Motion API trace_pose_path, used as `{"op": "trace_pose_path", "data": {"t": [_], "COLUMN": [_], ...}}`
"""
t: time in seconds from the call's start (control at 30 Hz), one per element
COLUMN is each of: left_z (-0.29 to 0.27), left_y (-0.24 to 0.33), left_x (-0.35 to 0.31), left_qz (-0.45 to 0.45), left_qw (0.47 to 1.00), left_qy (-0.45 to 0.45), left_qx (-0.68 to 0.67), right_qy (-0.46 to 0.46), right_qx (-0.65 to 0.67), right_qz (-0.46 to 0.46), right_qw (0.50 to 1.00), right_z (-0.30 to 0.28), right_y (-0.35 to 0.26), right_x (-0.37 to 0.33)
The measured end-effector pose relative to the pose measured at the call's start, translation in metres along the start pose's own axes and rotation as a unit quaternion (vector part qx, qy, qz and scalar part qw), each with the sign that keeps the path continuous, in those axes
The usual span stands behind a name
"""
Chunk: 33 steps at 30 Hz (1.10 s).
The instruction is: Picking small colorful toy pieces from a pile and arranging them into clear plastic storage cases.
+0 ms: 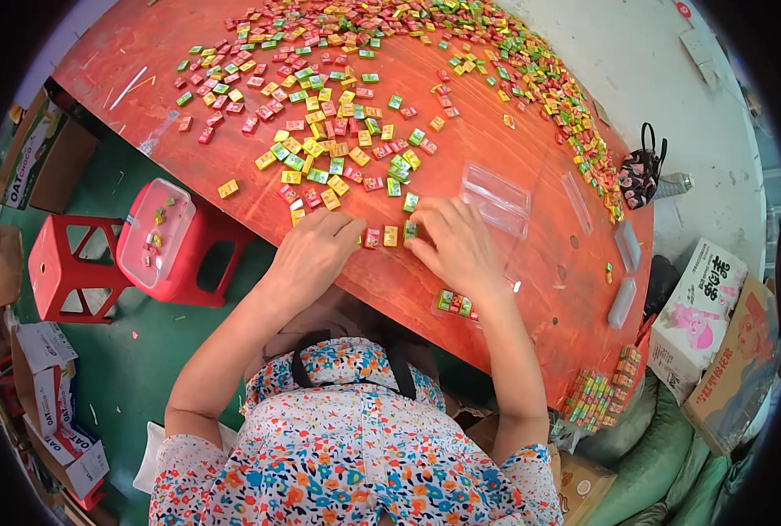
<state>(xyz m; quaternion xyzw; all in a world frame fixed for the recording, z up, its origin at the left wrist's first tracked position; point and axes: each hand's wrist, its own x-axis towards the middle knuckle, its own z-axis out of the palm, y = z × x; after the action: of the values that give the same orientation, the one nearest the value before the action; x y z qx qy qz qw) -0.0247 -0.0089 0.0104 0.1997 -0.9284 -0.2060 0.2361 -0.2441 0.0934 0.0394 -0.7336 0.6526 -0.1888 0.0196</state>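
Observation:
On the red table, a short row of tiny coloured boxes lies between my hands. A red box and a yellow box show in the middle of it. My left hand is closed at the row's left end, its fingertips on a small box that they mostly cover. At the right end, my right hand has thumb and fingers round a small green box. Just beyond it lies another green box. Beside my right wrist, a clear tray holds several such boxes.
A loose heap of tiny boxes spreads across the far table. Clear plastic trays lie to the right. Packed boxes stand at the right corner. Left of the table are a red stool and a white tub.

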Motion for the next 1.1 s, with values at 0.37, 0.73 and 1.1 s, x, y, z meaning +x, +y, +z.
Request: {"op": "trace_pose_path", "data": {"t": [0.37,0.73,1.1], "left_z": [0.004,0.05,0.018], "left_y": [0.0,0.0,-0.007], "left_x": [0.016,0.098,0.077], "left_qz": [0.029,0.131,0.094], "left_qw": [0.998,0.98,0.988], "left_qy": [0.062,-0.042,0.108], "left_qx": [-0.016,0.142,0.065], "right_qy": [0.085,0.02,0.019], "right_qx": [0.002,-0.066,-0.087], "right_qz": [0.017,0.056,0.073], "right_qw": [0.996,0.996,0.993], "right_z": [-0.003,0.011,0.014], "right_y": [0.018,0.025,0.03], "right_x": [-0.002,-0.001,-0.006]}}
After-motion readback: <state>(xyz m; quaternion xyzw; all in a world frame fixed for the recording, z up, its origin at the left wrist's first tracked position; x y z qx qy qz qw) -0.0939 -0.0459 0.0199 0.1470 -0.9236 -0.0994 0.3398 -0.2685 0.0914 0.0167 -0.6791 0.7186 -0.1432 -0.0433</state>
